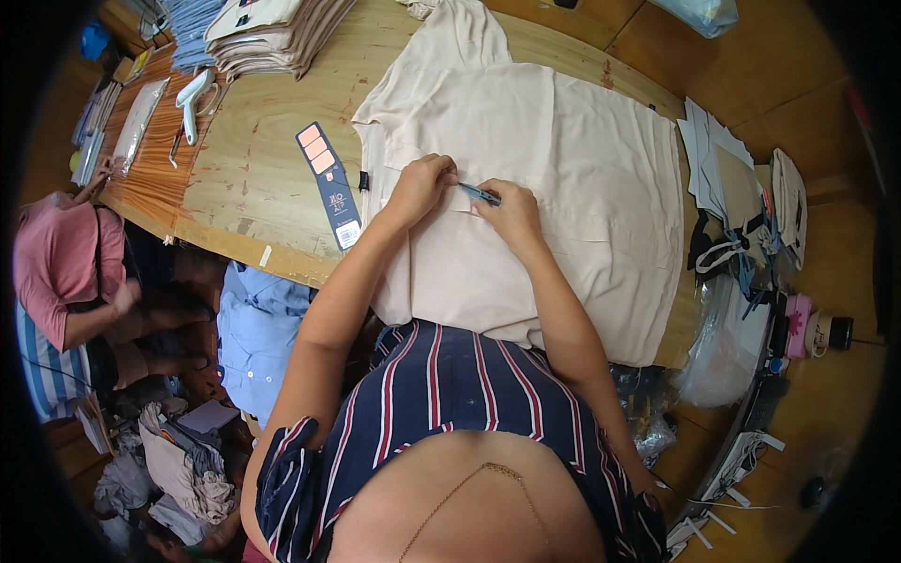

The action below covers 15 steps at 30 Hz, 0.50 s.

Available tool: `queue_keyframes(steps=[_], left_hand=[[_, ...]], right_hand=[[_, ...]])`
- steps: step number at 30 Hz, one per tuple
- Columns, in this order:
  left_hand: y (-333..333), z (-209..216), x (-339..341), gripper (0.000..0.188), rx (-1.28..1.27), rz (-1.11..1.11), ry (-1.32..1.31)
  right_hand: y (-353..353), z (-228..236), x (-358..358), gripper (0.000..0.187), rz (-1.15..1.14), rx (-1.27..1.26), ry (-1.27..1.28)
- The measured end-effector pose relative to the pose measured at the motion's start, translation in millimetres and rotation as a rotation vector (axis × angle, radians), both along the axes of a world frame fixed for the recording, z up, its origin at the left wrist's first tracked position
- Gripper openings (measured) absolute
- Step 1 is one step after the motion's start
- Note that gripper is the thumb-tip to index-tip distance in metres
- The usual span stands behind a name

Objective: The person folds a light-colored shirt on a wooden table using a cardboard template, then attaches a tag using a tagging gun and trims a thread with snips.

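A cream shirt (601, 141) lies spread over the wooden table, one sleeve stretched toward the far edge. My left hand (424, 190) is closed in a pinch on the shirt's fabric, near its left side. In my right hand (512, 212) is a small pair of blue-handled thread snips (480, 194), their tips pointing at my left fingertips. Whatever lies between those fingertips and the blades is too small to make out. Left of the shirt rests a long dark blue tag card (328, 183) with pink stickers, and beside it a small black clip (364, 180).
Folded cream garments (272, 42) are stacked on the table (253, 122) at the far left, near a white tagging gun (190, 103). A co-worker in a pink top (70, 258) is at the left. Papers (713, 155) and plastic bags (718, 361) crowd the right side.
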<state>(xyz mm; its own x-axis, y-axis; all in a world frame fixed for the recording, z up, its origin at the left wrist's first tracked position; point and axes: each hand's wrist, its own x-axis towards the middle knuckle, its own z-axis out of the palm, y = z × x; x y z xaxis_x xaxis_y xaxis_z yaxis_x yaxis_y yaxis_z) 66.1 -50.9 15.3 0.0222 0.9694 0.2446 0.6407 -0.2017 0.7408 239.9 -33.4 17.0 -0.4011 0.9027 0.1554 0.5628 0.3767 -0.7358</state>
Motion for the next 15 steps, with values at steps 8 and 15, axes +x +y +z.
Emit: queue_keyframes(steps=[8,15], left_hand=[[-29.6,11.3,-4.6,0.009,-0.12,0.396,-0.168],[-34.9,0.3,5.6,0.018,0.0,0.381,0.049]], right_hand=[[-1.0,18.3,2.2,0.022,-0.171,-0.326,0.277],[-1.7,14.9,-24.5,0.025,-0.107,-0.367,0.314]])
